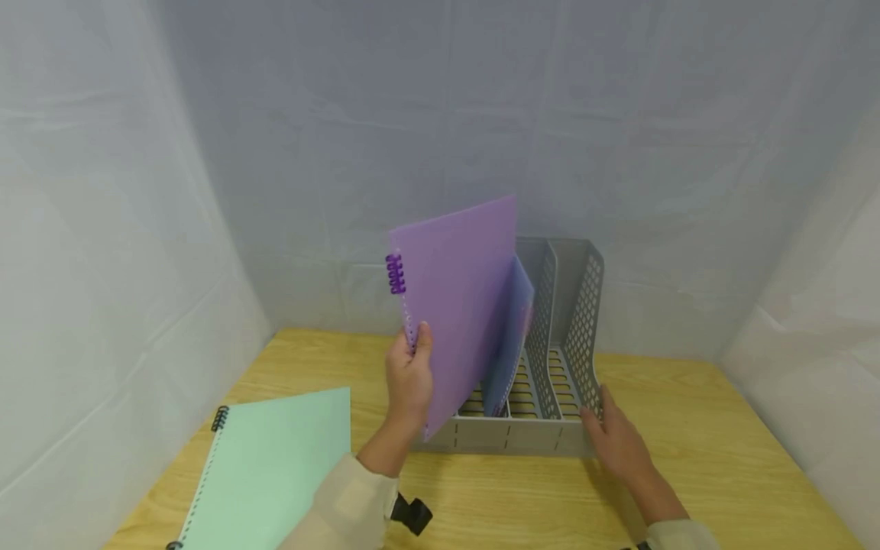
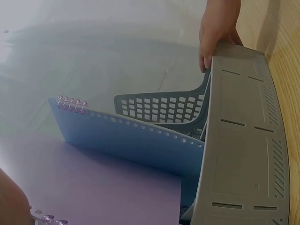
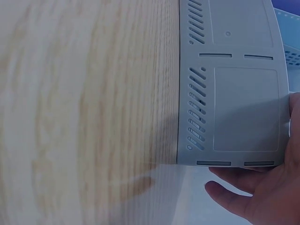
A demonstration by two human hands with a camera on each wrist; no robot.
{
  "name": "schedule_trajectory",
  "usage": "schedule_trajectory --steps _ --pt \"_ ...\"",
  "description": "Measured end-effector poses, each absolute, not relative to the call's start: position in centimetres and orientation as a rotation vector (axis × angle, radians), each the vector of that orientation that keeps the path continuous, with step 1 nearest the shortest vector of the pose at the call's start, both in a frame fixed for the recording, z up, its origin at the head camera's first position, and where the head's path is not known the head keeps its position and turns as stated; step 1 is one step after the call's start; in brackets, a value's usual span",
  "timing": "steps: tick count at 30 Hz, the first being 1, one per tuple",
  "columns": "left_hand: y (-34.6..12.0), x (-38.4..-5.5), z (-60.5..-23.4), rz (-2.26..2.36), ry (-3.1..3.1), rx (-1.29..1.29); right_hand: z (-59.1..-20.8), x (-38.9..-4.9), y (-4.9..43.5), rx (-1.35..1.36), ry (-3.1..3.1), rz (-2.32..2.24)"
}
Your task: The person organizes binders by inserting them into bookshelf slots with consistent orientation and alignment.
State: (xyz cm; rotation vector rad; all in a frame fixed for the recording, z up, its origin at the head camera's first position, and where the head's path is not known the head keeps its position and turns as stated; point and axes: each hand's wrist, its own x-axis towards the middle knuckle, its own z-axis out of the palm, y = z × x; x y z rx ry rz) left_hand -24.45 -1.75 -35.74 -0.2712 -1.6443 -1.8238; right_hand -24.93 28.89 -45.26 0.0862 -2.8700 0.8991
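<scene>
My left hand (image 1: 410, 378) grips a purple spiral notebook (image 1: 457, 305) by its punched edge, thumb over the cover. The notebook stands tilted over the left part of a grey file rack (image 1: 481, 437), its lower corner in front of the rack's front wall. Just right of it a blue notebook (image 1: 510, 336) leans upright in a compartment; its coil (image 2: 71, 104) shows in the left wrist view. At the rack's front right corner my right hand (image 1: 619, 439) holds on, thumb at the front rim and fingers along the side wall. The purple cover hides the rack's left side.
A mint green spiral notebook (image 1: 275, 451) lies flat on the wooden table (image 1: 687, 428) at the left, partly under my left sleeve (image 1: 344, 508). Pale sheeting (image 1: 344, 153) hangs behind the table and along both sides. The rack's two right compartments show their slotted floors.
</scene>
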Motion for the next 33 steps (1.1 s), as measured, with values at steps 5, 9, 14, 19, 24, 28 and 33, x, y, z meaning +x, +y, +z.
schedule_trajectory --steps 5,9,14,19,24,28,33 --pt "-1.4 -24.8 -35.7 -1.8 -1.638 -0.306 -45.4 -25.0 28.9 0.089 -2.868 0.894" --pt "-1.3 -25.0 -35.6 -1.779 -1.639 -0.318 -45.5 -25.1 28.9 0.087 -2.86 0.891" --pt "-1.2 -25.2 -35.7 -1.777 -1.644 -0.309 -45.6 -25.1 28.9 0.08 -2.87 0.887" --pt "-1.0 -25.4 -35.7 -1.783 -1.644 -0.301 -45.7 -25.1 29.0 0.081 -2.87 0.878" --pt "-0.7 -25.5 -35.7 -1.776 -1.647 -0.287 -45.5 -24.9 29.0 0.087 -2.857 0.883" --pt "-0.4 -25.6 -35.8 -1.77 -1.641 -0.285 -45.5 -24.8 29.0 0.084 -2.857 0.887" --pt "-0.1 -25.7 -35.8 -1.753 -1.626 -0.31 -45.5 -25.0 29.0 0.075 -2.869 0.883"
